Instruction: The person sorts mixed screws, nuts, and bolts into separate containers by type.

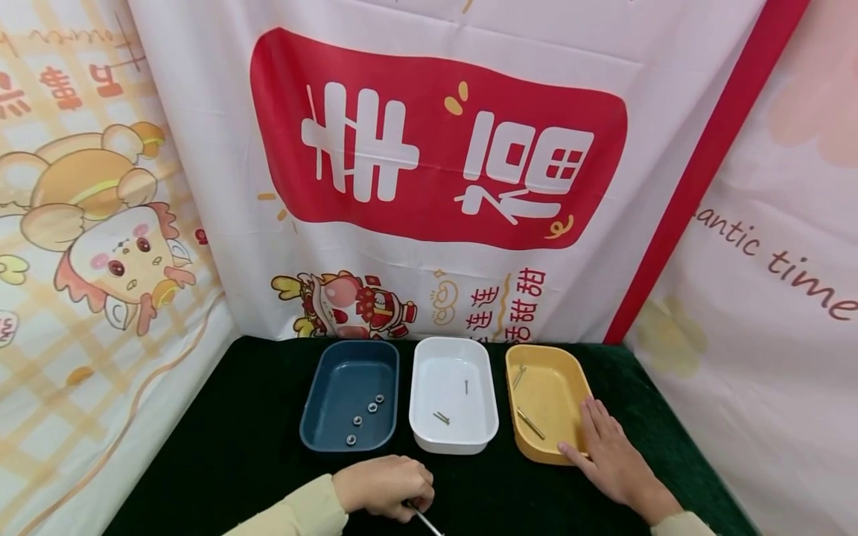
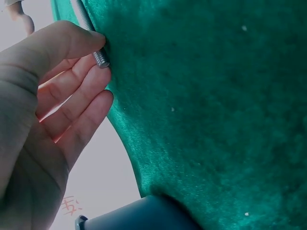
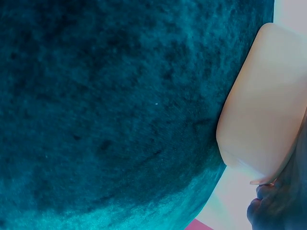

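My left hand (image 1: 387, 487) is in front of the blue and white trays, pinching a slim metal rod (image 2: 85, 18) between thumb and fingertips. In the left wrist view the rod's end looks threaded; its far end runs out of frame. My right hand (image 1: 618, 463) rests on the near right rim of the yellow tray (image 1: 559, 435), fingers fairly straight. A brass-coloured rod (image 1: 531, 424) and thin silvery screws (image 1: 519, 377) lie in that tray. Small screws (image 1: 441, 418) lie in the white tray (image 1: 456, 449). The blue tray (image 1: 315, 394) contains several nuts (image 1: 372, 408).
The three trays stand side by side along the back of a dark green cloth-covered table (image 1: 248, 439). Behind it hangs a printed white curtain (image 1: 429, 283) with a red panel. More printed cloth (image 1: 87, 417) rises at the left and right sides.
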Demonstrator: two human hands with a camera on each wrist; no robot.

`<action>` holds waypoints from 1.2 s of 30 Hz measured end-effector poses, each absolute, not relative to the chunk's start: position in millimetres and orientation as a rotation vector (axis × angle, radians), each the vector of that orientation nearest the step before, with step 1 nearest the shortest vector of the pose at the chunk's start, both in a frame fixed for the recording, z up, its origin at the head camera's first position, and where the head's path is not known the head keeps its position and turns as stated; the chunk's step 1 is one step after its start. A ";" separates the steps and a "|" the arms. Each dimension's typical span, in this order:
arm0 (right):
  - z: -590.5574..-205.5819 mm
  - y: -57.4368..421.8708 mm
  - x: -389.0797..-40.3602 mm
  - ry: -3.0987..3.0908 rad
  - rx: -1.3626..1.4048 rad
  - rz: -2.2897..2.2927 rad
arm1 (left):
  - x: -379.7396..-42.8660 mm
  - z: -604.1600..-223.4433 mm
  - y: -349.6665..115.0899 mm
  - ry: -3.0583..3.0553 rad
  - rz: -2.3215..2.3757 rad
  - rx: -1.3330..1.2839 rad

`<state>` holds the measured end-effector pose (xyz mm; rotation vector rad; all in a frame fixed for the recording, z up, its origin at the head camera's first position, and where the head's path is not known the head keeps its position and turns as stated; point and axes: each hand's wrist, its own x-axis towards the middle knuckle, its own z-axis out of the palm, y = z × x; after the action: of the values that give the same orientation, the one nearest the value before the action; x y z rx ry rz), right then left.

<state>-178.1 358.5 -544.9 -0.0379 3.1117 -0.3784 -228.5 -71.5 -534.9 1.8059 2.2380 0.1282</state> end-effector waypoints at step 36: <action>-544.0 358.0 -177.4 3.118 -0.049 -0.367 | -228.9 -492.1 -25.4 2.214 0.187 2.043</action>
<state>-177.4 358.0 -544.0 -0.0492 3.1182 -0.3668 -228.9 -25.4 -492.1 2.0430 2.2140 0.1874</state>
